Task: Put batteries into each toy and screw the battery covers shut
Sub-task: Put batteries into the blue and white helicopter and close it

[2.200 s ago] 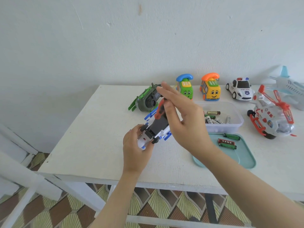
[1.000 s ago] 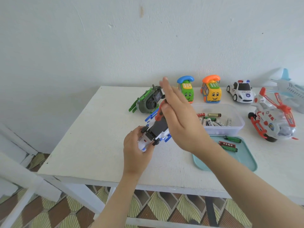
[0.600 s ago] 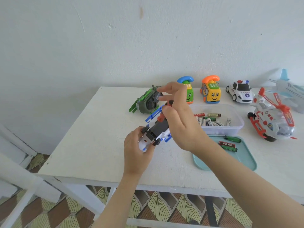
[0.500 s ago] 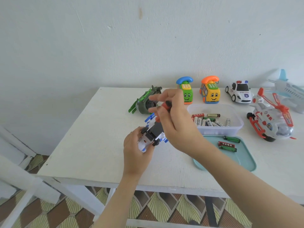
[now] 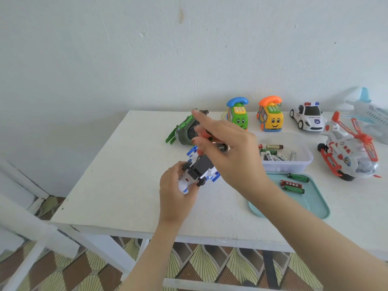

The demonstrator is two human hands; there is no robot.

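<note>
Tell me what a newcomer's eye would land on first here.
The two hands over the middle of the table: the left hand grips a white-and-blue toy vehicle, dark underside up, and the right hand pinches a red-handled screwdriver above it. Next come the bright toys along the back edge, a green phone car and a yellow phone car, with a clear tub of batteries in front.

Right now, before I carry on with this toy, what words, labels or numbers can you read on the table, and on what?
"POLICE": on the bonnet of the white police car.
White Chinese characters: on the red battery in the teal tray, too small to read with certainty.
Print on the batteries in the clear tub: too small to read.
Stickers on the helicopter: blurred, unreadable.
</note>
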